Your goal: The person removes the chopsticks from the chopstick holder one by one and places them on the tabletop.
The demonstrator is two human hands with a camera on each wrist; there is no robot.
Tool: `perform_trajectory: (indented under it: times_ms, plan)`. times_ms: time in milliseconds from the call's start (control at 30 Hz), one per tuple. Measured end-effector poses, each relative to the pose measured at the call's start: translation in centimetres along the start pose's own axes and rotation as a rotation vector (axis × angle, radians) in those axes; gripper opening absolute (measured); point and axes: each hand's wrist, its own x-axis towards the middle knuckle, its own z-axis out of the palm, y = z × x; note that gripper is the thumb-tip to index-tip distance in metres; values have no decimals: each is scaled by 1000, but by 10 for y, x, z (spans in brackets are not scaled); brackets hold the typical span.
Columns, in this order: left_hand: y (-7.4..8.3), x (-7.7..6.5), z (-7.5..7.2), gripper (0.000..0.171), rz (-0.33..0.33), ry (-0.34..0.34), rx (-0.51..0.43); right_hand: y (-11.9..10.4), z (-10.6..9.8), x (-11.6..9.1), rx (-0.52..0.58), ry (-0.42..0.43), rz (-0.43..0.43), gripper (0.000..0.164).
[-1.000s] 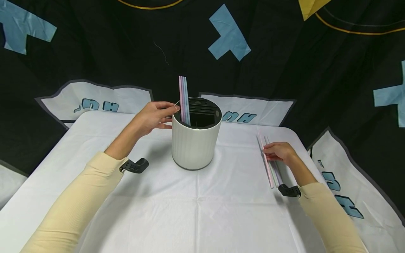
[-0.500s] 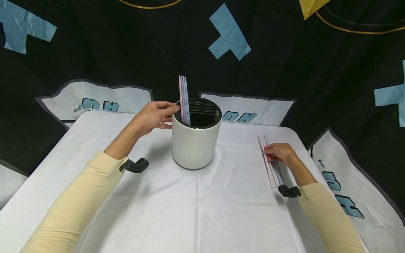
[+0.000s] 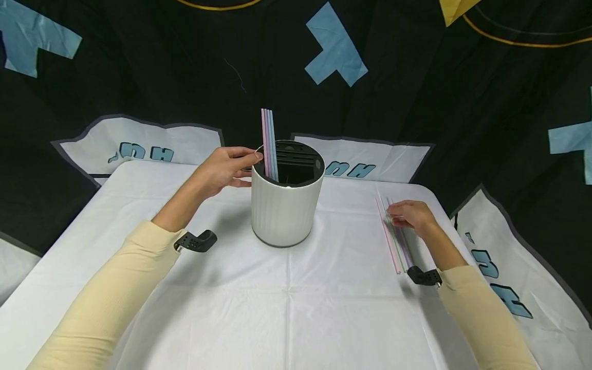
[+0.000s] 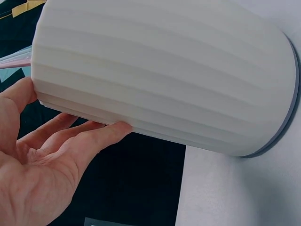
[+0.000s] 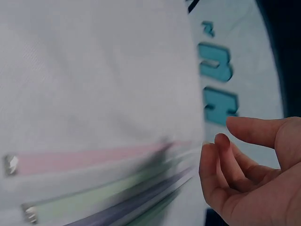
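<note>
Right hand [image 3: 410, 216] has shifted slightly toward the far ends of the loose straws [image 5: 70, 162] since half a second ago; left hand [image 3: 225, 169] and bin look parked. Biggest thing is the white table [image 3: 287, 329], with the ribbed white bin [image 3: 284, 218] standing upright toward the back. Its top has a black insert [image 3: 296, 149] with a dark opening, contents down there too dark to make out. Left fingers are loosely spread against the bin's rim and side. Right fingers are bent, a gap at the thumb, nothing visible in them. I'd call it partway done: about four pink-to-blue upright straws [image 3: 270, 144] stand in the bin's left side, while pink, green and purple ones lie on the table, not yet in.
</note>
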Motion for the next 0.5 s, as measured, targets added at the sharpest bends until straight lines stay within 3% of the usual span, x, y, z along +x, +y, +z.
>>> perform_trajectory:
  times_ms: [167, 500]
  plan:
    - [1, 0, 1, 51, -5, -1, -15, -33, 3, -8, -6, -19, -75, 47]
    - [1, -1, 1, 50, -7, 6, -24, -124, 21, -32, 18, -40, -147, 43]
